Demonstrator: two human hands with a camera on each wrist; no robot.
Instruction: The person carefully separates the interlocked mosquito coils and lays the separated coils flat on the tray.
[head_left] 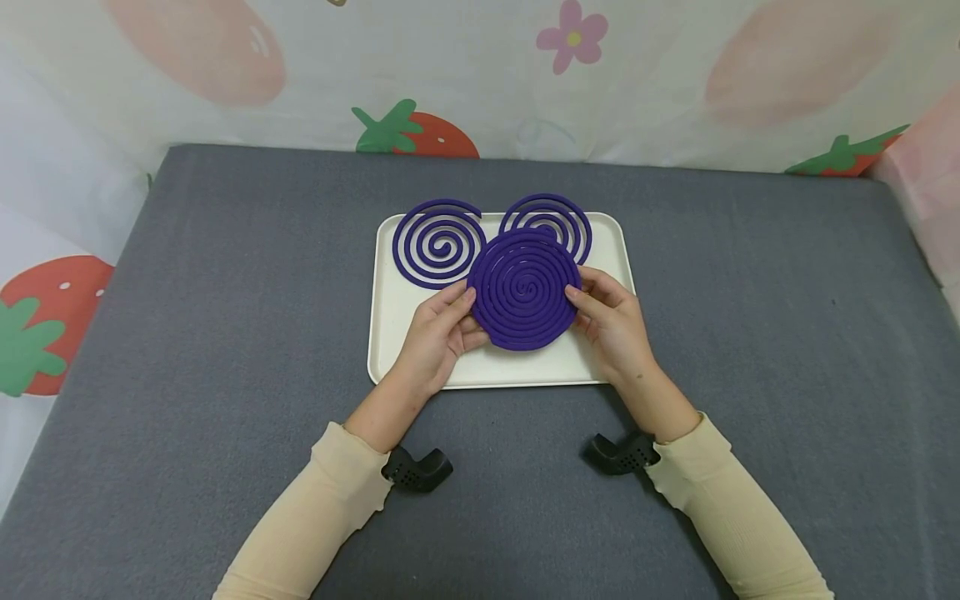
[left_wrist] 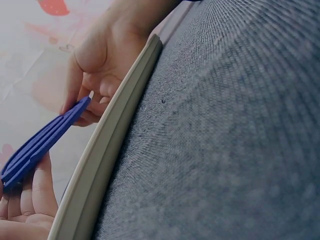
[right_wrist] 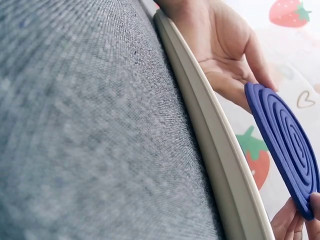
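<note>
Between both hands a purple mosquito coil disc [head_left: 525,292], its spiral turns packed close together, is held up above the white tray [head_left: 397,350]. My left hand [head_left: 442,329] pinches its left edge, thumb on top and fingers beneath. On the opposite edge my right hand [head_left: 611,321] pinches it the same way. Two looser purple coils, with gaps between their turns, lie at the tray's far side: the left coil [head_left: 408,250] and the right coil [head_left: 546,200], which the held disc partly covers. In the right wrist view the held disc [right_wrist: 285,145] appears tilted, clear of the tray's rim.
The tray rests on a grey cloth-covered table [head_left: 750,333]. Both loose coils reach over the tray's far rim. A pale curtain [head_left: 637,83] with strawberry and flower prints hangs behind the table. Black wrist devices [head_left: 420,471] sit at both cuffs.
</note>
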